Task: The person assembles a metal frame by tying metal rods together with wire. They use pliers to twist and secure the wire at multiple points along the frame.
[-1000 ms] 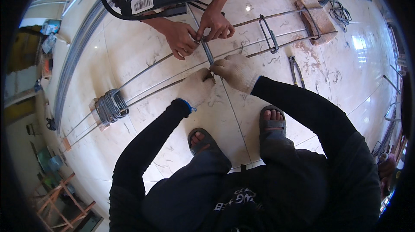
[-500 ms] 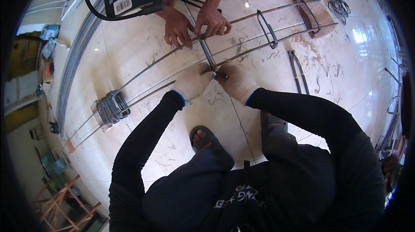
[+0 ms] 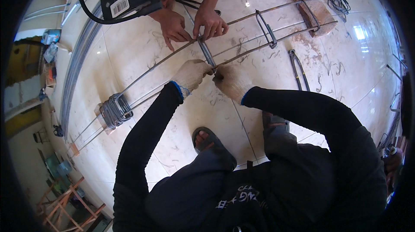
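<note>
My left hand (image 3: 193,76) and my right hand (image 3: 232,83), both in pale knit gloves with blue cuffs, meet at the near side of a frame of thin steel bars. Their fingers are pinched together where a steel stirrup (image 3: 206,52) crosses the near long bar (image 3: 248,52). Whatever is between my fingertips is too small and covered to make out. Opposite me, a co-worker's two bare hands (image 3: 210,23) work at the far end of the same stirrup, on the far bar (image 3: 166,57). Another stirrup (image 3: 265,29) stands on the bars to the right.
A bundle of stirrups (image 3: 115,111) hangs on the bars at left. A reddish block (image 3: 312,11) props the right end. Pincers (image 3: 298,70) and scattered wire scraps lie on the tiled floor. Coiled dark wire (image 3: 338,3) sits far right; long bars (image 3: 77,76) run along the left.
My hands stay at the same crossing, with the right fingers turned slightly. The co-worker's hand on the left has shifted, its fingers now more stretched along the bar. The view has moved a little.
</note>
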Available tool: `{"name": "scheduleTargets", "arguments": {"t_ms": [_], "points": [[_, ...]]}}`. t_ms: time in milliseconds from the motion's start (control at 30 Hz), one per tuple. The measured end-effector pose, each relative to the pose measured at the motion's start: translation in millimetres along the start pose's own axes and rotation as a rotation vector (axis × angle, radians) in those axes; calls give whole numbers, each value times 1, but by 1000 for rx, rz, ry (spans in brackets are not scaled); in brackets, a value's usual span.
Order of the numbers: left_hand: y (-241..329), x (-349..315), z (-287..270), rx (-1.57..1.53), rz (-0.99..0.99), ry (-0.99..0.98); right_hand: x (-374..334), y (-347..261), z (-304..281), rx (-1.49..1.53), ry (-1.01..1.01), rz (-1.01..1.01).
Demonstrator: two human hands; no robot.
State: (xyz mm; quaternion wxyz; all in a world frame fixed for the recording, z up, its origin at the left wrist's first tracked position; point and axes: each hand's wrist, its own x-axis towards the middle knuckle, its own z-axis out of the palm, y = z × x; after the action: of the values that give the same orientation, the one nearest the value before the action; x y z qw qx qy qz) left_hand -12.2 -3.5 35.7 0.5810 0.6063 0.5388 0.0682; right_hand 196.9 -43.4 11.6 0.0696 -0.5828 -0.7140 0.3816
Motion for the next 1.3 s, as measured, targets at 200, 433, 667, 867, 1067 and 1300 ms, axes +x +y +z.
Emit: {"name": "scheduleTargets", "arguments": {"t_ms": [200, 433, 667, 867, 1067, 1300], "points": [[32, -25, 13, -564, -374, 74, 4, 3, -13, 79, -110, -12], [45, -51, 34, -155, -186, 262, 10, -19, -60, 555, -384, 214], [17, -68, 64, -130, -72, 564, 36, -2, -30, 796, -566, 227], [-13, -54, 68, -708, -301, 416, 38, -14, -41, 1300, -559, 703], [-15, -21, 77, -608, -129, 275, 41, 21, -33, 593, -360, -241], [-26, -17, 77, -290, -96, 383, 41, -7, -70, 227, -429, 24]]}}
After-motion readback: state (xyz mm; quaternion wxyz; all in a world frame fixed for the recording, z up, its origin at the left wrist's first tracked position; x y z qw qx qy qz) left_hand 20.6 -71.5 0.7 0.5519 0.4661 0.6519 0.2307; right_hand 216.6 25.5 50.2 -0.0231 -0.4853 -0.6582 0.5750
